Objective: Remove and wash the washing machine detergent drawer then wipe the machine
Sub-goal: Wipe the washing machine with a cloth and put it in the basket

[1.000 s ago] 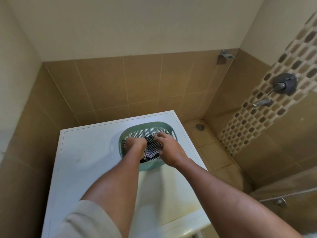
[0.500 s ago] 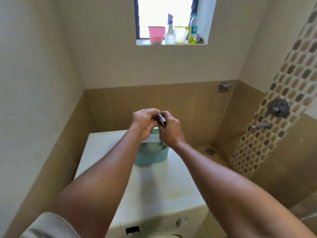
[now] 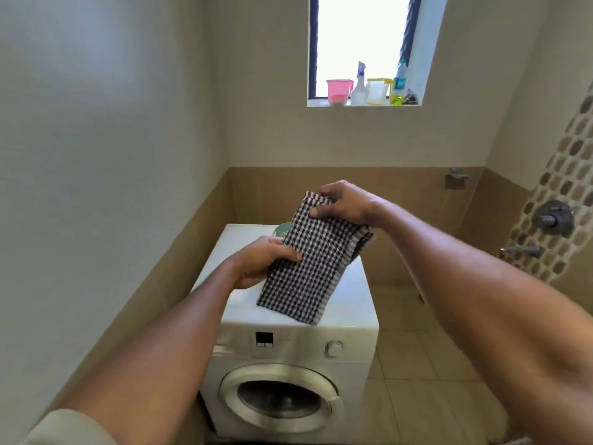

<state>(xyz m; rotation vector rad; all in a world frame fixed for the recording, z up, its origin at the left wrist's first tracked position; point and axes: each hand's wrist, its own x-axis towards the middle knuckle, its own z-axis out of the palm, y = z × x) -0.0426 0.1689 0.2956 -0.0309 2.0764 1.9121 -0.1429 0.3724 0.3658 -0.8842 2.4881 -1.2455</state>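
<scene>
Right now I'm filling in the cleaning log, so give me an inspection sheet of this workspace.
Surface: flat white top of the front-loading washing machine; its round door is shut.
Job's things: black-and-white checked cloth, held up over the machine top; detergent drawer cannot be made out.
Clutter: teal plastic basket at the back of the top, mostly hidden by the cloth.
Grippers: left hand grips the cloth's left edge; right hand pinches its upper end.
Cables: nothing seen.
Surroundings: tan tiled walls; grey shower tap on the right; pink plastic tub and clear spray bottle on the windowsill.
</scene>
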